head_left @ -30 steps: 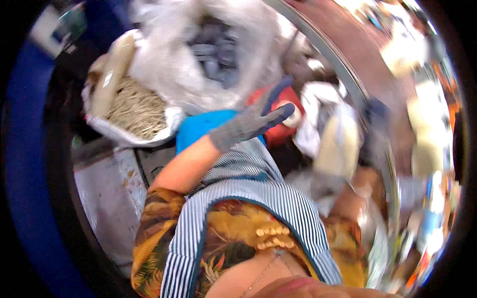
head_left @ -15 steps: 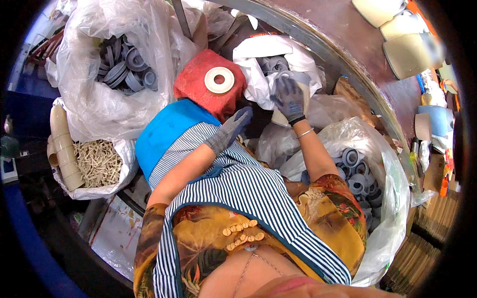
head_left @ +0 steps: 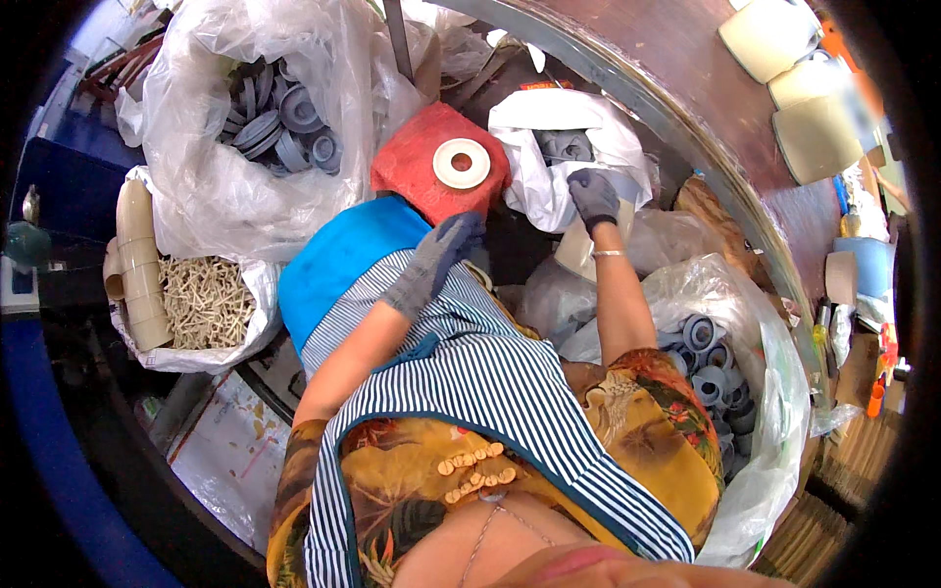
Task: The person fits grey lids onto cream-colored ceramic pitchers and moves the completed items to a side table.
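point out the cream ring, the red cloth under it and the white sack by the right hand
cream ring (head_left: 442, 165): head view, left part of its flat band
red cloth (head_left: 413, 159): head view, bare surface left of the ring
white sack (head_left: 529, 189): head view, its lower left wall

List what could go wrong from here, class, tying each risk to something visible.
The flat cream ring lies on the red cloth-covered block; the grey-gloved left hand, near the block's edge, might knock the ring off.
The crumpled white bag gapes around grey plastic parts; the grey-gloved right hand, beside its opening, might tug it and spill some.
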### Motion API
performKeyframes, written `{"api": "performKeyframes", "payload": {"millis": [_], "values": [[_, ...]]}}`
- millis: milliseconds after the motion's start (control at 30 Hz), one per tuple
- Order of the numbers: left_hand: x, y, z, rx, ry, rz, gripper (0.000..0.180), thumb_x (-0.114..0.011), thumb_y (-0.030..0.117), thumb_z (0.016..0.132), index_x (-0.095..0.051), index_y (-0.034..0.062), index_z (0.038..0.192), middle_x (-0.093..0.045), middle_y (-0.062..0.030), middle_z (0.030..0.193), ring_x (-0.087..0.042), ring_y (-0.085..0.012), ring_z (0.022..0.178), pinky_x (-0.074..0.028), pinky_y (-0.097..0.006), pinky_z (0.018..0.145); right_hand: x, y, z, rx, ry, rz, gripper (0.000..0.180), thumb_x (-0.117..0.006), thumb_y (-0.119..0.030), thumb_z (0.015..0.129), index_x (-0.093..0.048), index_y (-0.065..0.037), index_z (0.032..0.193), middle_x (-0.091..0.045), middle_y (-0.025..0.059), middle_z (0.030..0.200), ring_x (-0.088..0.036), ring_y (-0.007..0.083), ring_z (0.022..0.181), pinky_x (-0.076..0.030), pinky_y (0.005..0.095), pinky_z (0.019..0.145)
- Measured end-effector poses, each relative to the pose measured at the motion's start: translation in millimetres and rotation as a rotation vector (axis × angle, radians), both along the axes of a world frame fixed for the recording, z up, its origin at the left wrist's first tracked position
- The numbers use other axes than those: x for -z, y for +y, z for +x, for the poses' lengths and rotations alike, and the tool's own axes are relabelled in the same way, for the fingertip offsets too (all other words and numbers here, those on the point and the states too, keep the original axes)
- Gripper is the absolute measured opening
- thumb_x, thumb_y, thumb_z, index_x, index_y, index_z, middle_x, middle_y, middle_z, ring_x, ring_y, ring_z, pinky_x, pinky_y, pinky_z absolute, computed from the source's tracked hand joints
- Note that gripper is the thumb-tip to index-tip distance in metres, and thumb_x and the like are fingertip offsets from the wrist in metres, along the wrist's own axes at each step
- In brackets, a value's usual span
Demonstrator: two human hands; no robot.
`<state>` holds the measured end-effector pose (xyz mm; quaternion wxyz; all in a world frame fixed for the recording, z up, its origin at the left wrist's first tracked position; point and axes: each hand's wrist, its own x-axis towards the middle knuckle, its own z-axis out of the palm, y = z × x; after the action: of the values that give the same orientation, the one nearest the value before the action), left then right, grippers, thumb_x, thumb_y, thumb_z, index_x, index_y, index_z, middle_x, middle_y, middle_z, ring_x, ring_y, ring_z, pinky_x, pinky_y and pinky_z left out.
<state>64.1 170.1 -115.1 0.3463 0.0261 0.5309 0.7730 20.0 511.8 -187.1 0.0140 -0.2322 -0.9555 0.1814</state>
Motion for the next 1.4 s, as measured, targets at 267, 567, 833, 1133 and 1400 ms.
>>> {"api": "performKeyframes", "payload": {"millis": [267,567,833,1133,1400], "values": [[-91.5,-68.9,9.4,-0.275,0.402,-0.121,0.044,-0.052,0.026,0.099,-0.05,-0.0044,0.131,-0.058,-0.0151,0.124,-0.055,-0.0201,0.117,-0.042,-0.031,0.101,-260.6,-61.5,189.8,-0.276,0.951,-0.667,0.036,-0.067,-0.022,0.086,-0.064,0.003,0.111,-0.066,0.01,0.101,-0.062,0.0201,0.095,-0.05,0.0316,0.082],[-112.9,-127.0,52.9,-0.415,0.694,-0.381,0.039,-0.056,0.018,0.096,-0.053,-0.0033,0.128,-0.06,-0.0154,0.123,-0.055,-0.0221,0.117,-0.041,-0.034,0.102,-345.7,-5.2,-54.6,-0.643,1.403,-0.543,0.029,-0.058,-0.006,0.093,-0.059,-0.001,0.121,-0.062,0.0062,0.121,-0.054,0.0078,0.091,-0.045,0.021,0.081],[-109.2,-207.0,49.3,-0.566,0.672,-0.592,0.043,-0.059,0.018,0.091,-0.052,-0.0002,0.13,-0.059,-0.0153,0.127,-0.054,-0.0249,0.12,-0.04,-0.036,0.103,-373.2,114.9,-199.8,-0.356,0.911,-0.417,0.061,-0.059,-0.021,0.096,-0.031,-0.02,0.151,-0.049,-0.0053,0.088,-0.037,0.0051,0.065,-0.034,0.0206,0.054],[-72.9,-296.7,-99.9,-1.222,0.629,-0.994,0.072,-0.065,0.033,0.089,-0.034,-0.0085,0.14,-0.038,-0.026,0.143,-0.039,-0.0379,0.132,-0.031,-0.041,0.111,-260.4,-231.7,-127.7,-1.004,0.772,-0.16,0.055,-0.067,-0.014,0.085,-0.046,-0.001,0.135,-0.05,0.018,0.137,-0.048,0.0334,0.127,-0.038,0.0416,0.105],[28.5,-306.4,-271.6,-1.06,0.775,-1.247,0.072,-0.067,0.036,0.086,-0.039,-0.003,0.139,-0.045,-0.0237,0.14,-0.042,-0.0344,0.131,-0.031,-0.038,0.111,-77.1,-501.1,-312.7,-1.156,0.382,-0.296,0.058,-0.057,-0.03,0.089,-0.042,-0.003,0.138,-0.05,0.0254,0.133,-0.049,0.0394,0.122,-0.038,0.0433,0.105]]}}
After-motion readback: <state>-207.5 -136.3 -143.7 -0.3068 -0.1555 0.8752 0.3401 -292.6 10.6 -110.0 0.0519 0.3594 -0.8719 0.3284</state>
